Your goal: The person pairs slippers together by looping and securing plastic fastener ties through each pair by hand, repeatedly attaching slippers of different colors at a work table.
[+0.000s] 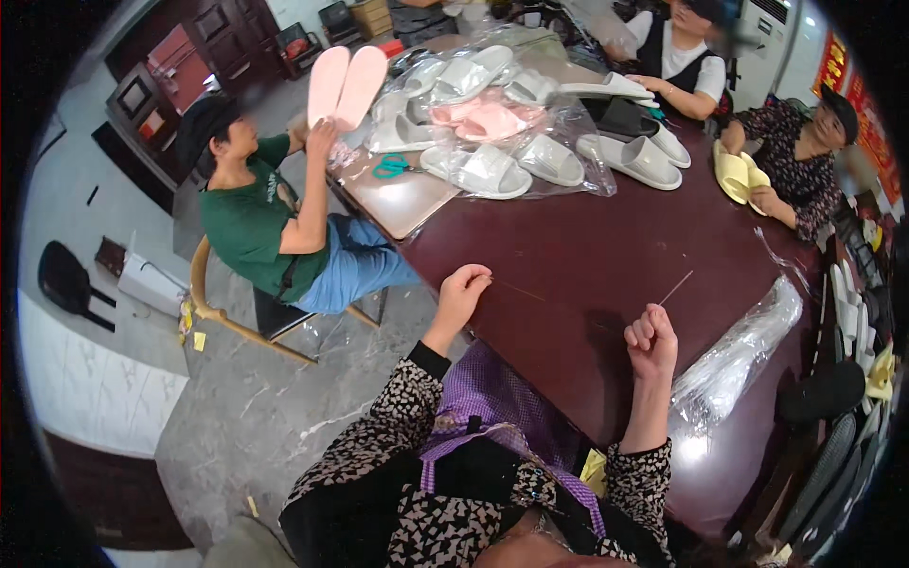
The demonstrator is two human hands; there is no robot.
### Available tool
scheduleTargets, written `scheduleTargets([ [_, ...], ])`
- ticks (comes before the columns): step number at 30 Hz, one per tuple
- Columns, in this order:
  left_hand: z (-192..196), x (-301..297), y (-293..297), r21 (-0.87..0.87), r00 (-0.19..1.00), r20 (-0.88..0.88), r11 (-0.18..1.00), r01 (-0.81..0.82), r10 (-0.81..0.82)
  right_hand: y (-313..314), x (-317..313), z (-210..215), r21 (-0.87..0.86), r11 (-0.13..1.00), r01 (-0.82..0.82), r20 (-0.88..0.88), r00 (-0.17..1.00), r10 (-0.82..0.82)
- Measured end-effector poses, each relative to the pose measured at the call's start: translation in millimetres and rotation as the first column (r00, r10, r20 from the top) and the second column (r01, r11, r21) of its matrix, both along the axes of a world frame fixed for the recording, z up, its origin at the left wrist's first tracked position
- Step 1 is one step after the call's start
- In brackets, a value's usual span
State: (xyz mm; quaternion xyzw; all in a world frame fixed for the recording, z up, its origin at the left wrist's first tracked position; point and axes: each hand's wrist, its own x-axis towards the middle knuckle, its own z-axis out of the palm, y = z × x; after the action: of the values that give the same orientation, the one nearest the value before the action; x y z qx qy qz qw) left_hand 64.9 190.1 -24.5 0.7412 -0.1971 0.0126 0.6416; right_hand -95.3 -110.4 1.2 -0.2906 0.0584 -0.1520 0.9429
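My left hand (462,295) is held over the table's near left edge, thumb and fingertips pinched together. From the pinch a faint, thin thread (519,288) seems to trail to the right over the dark tabletop. My right hand (651,339) is raised further right, its fingers curled around the lower end of a thin, pale, straight stick (677,287) that points up and away. Whether the stick is a needle or a hook is too small to tell. Right of that hand, a long bundle of clear plastic (743,355) lies on the table.
Grey and pink slippers (488,118) in clear plastic cover the far table (540,237), with teal scissors (390,167) near its left corner. A seated person (260,204) at left holds pink soles (346,90); another at right holds yellow slippers (737,178). More slippers stand right (846,303).
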Motion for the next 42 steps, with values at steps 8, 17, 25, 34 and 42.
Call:
scheduleTargets([
  [8, -9.9, 1.4, 3.6, -0.128, 0.997, -0.076, 0.991, -0.039, 0.029, -1.8, -1.6, -3.4, 0.062, 0.997, 0.049, -0.035, 0.998, -0.047],
  [17, 1.2, 2.9, -2.5, -0.178, 0.988, -0.154, 0.984, 0.005, -0.033, -1.3, -3.0, 1.7, 0.133, 0.983, 0.13, -0.133, 0.985, -0.112],
  [25, 31.9, 6.4, -46.9, -0.017, 0.988, -0.123, 0.995, 0.095, -0.096, 6.3, 4.6, 14.5, 0.126, 0.98, 0.153, -0.152, 0.979, -0.133],
  [34, 52.1, 62.2, -241.9, 0.2, 0.803, 0.093, 0.801, 0.564, -0.589, 1.3, -1.1, 12.7, 0.133, 0.974, 0.184, -0.139, 0.976, -0.165],
  [42, 52.1, 111.7, -338.8, 0.177, 0.92, -0.099, 0.903, 0.391, -0.379, 7.1, -1.7, 27.3, 0.156, 0.964, 0.215, -0.168, 0.968, -0.188],
])
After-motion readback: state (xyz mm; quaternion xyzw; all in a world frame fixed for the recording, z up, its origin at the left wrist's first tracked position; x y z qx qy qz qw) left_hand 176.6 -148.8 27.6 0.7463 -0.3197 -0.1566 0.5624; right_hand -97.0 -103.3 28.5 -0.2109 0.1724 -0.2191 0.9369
